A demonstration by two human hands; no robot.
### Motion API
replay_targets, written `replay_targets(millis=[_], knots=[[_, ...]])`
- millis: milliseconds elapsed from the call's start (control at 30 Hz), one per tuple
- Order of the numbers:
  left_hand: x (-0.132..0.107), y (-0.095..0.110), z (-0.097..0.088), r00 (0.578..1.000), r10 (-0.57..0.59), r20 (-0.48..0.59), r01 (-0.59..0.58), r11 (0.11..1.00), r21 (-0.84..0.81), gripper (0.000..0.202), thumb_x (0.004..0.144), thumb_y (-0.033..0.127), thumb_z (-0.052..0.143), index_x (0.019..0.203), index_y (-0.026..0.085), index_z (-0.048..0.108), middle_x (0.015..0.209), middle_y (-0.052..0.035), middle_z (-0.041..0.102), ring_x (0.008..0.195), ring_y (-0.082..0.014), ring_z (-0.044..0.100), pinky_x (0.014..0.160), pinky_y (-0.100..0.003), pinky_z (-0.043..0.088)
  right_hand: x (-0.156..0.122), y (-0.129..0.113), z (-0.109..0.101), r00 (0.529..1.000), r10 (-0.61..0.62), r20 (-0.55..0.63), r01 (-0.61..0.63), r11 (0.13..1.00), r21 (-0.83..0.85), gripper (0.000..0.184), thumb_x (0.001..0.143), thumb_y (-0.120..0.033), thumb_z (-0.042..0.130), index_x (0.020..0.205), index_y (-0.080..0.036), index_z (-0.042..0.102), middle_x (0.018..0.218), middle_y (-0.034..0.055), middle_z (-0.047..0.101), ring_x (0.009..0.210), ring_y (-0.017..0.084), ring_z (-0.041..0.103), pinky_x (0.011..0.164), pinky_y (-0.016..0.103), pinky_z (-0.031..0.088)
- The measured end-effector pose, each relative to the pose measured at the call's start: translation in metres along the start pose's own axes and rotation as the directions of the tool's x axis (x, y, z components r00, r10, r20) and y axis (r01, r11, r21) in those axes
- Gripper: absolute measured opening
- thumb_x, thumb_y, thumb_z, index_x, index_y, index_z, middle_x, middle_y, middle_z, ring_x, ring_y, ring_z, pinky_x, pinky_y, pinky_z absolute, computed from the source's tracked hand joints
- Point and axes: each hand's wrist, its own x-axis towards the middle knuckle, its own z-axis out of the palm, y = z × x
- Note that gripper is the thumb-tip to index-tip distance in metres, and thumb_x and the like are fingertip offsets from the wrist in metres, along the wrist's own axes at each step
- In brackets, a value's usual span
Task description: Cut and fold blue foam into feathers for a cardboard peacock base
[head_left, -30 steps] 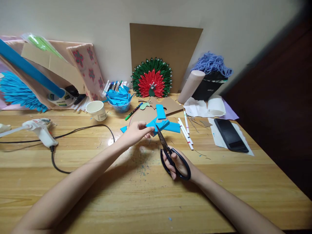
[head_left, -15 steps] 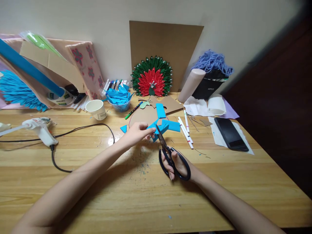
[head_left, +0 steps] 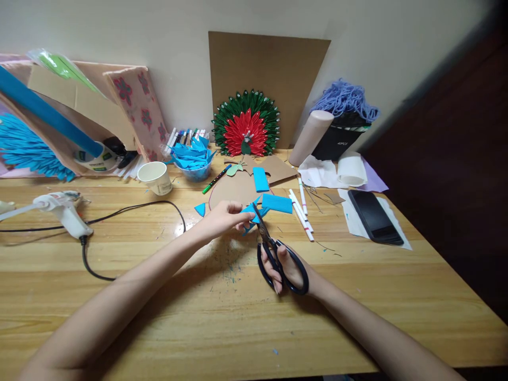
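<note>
Between the thumb and fingers of my left hand [head_left: 229,216] is a piece of blue paper [head_left: 249,214] with pointed ends. My right hand [head_left: 286,269] grips black-handled scissors [head_left: 266,233], thumb and fingers through the loops. The blades lie against the blue paper beside my left thumb; whether they are fully closed I cannot make out. Just beyond lie a folded blue strip [head_left: 277,203] and a second blue strip [head_left: 261,180]. They rest on or by a round cardboard piece [head_left: 232,191]. A small blue triangle [head_left: 200,209] lies left of my left hand.
A white glue gun [head_left: 65,214] with a black cord lies on the left, near a paper cup [head_left: 154,179]. Behind are a bowl of blue paper pieces [head_left: 193,161] and a green-and-red peacock craft [head_left: 246,127]. White markers [head_left: 302,217] and a phone [head_left: 375,217] lie right.
The part of the blue paper right of the blades looks smaller, and more of the folded strip behind it shows. Both hands keep nearly the same place; the whole view has shifted slightly.
</note>
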Motion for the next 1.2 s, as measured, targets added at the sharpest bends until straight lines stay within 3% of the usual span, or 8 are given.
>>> replay_targets(millis=[300,533,667,767,867,1000,1067,1200], knots=[[0.0,0.003,0.003,0.998,-0.041,-0.047,0.04,0.999,-0.017,0.03,0.074,0.041,0.055,0.057,0.015,0.057,0.053,0.0006,0.054,0.046,-0.008,0.039,0.048,-0.022,0.03,-0.001,-0.003,0.002,0.999,-0.023,-0.044,0.021,0.999,-0.045,0.068,0.062,-0.084,0.034,0.077,-0.018,0.043,0.04,-0.0106,0.041,0.026,0.006,0.041,0.028,0.015,0.032],[0.0,0.003,0.004,1.0,-0.025,0.006,0.025,0.999,0.034,0.03,0.074,0.04,0.052,0.058,0.015,0.058,0.051,0.0018,0.052,0.048,-0.0089,0.038,0.05,-0.023,0.029,0.0,-0.005,0.003,0.999,-0.004,-0.032,0.004,1.0,-0.001,0.068,0.06,-0.085,0.038,0.076,-0.019,0.042,0.038,-0.0109,0.041,0.025,0.006,0.041,0.027,0.014,0.032],[-0.003,0.009,0.0,0.999,-0.041,-0.008,0.042,0.99,0.133,0.032,0.075,0.039,0.05,0.055,0.015,0.055,0.051,0.0019,0.05,0.05,-0.0092,0.038,0.053,-0.023,0.03,-0.001,-0.001,0.003,0.997,-0.037,-0.072,0.036,0.999,-0.02,0.06,0.068,-0.077,0.043,0.076,-0.018,0.043,0.039,-0.011,0.042,0.025,0.005,0.04,0.026,0.012,0.03],[-0.006,0.016,-0.016,0.995,-0.094,0.018,0.085,0.953,0.29,0.029,0.075,0.038,0.049,0.061,0.014,0.059,0.059,-0.0006,0.056,0.054,-0.0104,0.041,0.054,-0.023,0.031,0.0,0.0,0.001,0.996,-0.038,-0.082,0.04,0.999,0.023,0.061,0.066,-0.078,0.043,0.076,-0.018,0.044,0.038,-0.0108,0.042,0.024,0.005,0.04,0.026,0.013,0.031],[-0.01,0.021,-0.04,0.987,-0.161,-0.015,0.143,0.823,0.55,0.03,0.077,0.037,0.046,0.067,0.015,0.063,0.069,-0.0041,0.062,0.061,-0.0142,0.048,0.058,-0.025,0.033,0.004,0.001,-0.005,0.996,-0.037,-0.078,0.048,0.989,0.137,0.064,0.062,-0.081,0.044,0.076,-0.018,0.045,0.037,-0.0103,0.044,0.023,0.007,0.041,0.025,0.015,0.035],[-0.015,0.019,-0.06,0.955,-0.128,-0.266,0.295,0.453,0.841,0.026,0.074,0.038,0.053,0.078,0.016,0.066,0.083,-0.0102,0.063,0.079,-0.024,0.055,0.065,-0.03,0.036,0.011,0.0,-0.016,0.998,-0.066,0.003,0.061,0.945,0.32,0.064,0.058,-0.083,0.046,0.071,-0.02,0.043,0.034,-0.0097,0.044,0.021,0.01,0.042,0.024,0.019,0.038],[-0.015,0.014,-0.056,0.962,0.005,-0.275,0.249,0.406,0.879,0.035,0.07,0.04,0.061,0.095,0.016,0.065,0.095,-0.0125,0.059,0.091,-0.0277,0.053,0.071,-0.033,0.038,0.013,-0.001,-0.021,0.994,-0.107,0.019,0.093,0.926,0.367,0.063,0.059,-0.082,0.046,0.071,-0.02,0.043,0.034,-0.0094,0.045,0.021,0.01,0.043,0.024,0.02,0.039],[-0.011,-0.001,-0.025,0.985,0.166,0.054,-0.135,0.523,0.841,0.048,0.064,0.047,0.069,0.101,0.017,0.061,0.103,-0.0107,0.053,0.101,-0.0263,0.047,0.083,-0.035,0.039,0.014,-0.003,-0.023,0.989,-0.148,-0.005,0.138,0.906,0.4,0.06,0.06,-0.079,0.05,0.071,-0.02,0.044,0.034,-0.0089,0.047,0.02,0.01,0.042,0.023,0.019,0.039]])
